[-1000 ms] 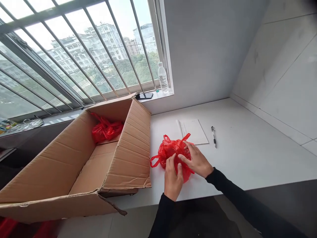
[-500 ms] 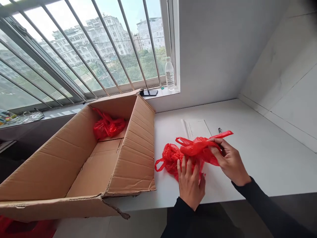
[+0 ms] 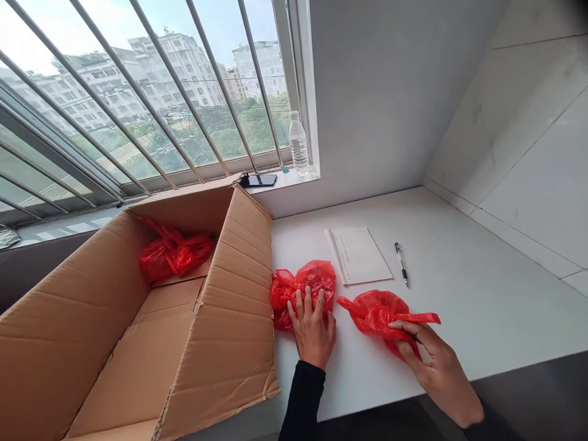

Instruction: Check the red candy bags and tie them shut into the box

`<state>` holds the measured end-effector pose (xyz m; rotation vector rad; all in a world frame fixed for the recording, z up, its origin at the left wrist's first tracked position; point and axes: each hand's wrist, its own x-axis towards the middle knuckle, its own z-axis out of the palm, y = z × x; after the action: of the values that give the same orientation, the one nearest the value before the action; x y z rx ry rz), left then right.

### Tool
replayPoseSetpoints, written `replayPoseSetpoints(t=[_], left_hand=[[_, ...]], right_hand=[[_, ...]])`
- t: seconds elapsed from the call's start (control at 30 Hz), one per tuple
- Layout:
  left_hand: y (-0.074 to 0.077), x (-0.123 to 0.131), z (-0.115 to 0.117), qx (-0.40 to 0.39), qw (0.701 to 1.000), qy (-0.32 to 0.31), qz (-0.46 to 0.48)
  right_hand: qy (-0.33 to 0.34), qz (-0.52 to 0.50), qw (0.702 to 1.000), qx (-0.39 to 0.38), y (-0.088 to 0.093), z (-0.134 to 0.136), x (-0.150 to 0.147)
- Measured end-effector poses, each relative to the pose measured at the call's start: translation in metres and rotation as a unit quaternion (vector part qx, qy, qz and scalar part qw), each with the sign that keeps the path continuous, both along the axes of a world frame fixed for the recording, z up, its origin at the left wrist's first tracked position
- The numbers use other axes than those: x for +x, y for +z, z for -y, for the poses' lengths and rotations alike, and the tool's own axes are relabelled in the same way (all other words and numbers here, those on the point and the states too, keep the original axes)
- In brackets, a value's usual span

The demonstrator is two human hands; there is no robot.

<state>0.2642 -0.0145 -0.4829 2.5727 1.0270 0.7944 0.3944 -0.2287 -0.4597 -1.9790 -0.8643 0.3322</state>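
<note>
Two knotted red plastic bags are on the white tabletop (image 3: 340,380). My left hand (image 3: 313,327) lies with fingers spread on top of the left bag (image 3: 324,275), pressing it beside the cardboard box wall. Between thumb and fingers, my right hand (image 3: 436,361) grips the edge of the right bag (image 3: 379,309), which appears to be at or just above the table. What the bags contain cannot be made out. Inside the open cardboard box (image 3: 239,294), a third red plastic bag (image 3: 177,254) sits in the far end.
Behind the right bag lie a notebook (image 3: 362,254) and a black pen (image 3: 402,264). A clear plastic bottle (image 3: 298,147) and a phone (image 3: 261,180) are on the windowsill, in front of the barred window. The box wall stands close to my left hand.
The right bag has moved right and down with my right hand, away from the left bag. My left hand and its bag have shifted left, nearer the box. The notebook and pen are uncovered.
</note>
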Motion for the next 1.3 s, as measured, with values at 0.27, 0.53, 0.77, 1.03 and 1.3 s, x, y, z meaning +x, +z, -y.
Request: replayPoseSetpoints(t=[0.27,0.53,0.77,1.03,1.3], left_hand=[[0.019,0.018,-0.012,-0.035,0.994,0.029,0.100],[0.012,-0.019,0.103,-0.120,0.980,-0.021,0.160],[-0.013,-0.017,0.100,-0.148,0.979,-0.081,0.112],[-0.009,-0.047,0.041,-0.187,0.962,-0.072,0.185],[0.015,-0.062,0.026,-0.249,0.948,-0.092,0.175]], right_hand=[[0.089,0.024,0.994,-0.053,0.014,0.016,-0.022],[0.069,0.131,0.988,-0.052,0.008,-0.052,0.088],[0.145,0.155,0.972,-0.099,-0.031,-0.129,0.113],[0.097,0.123,0.984,-0.083,-0.007,-0.150,0.099],[0.091,0.081,0.991,-0.064,0.019,-0.096,0.005]])
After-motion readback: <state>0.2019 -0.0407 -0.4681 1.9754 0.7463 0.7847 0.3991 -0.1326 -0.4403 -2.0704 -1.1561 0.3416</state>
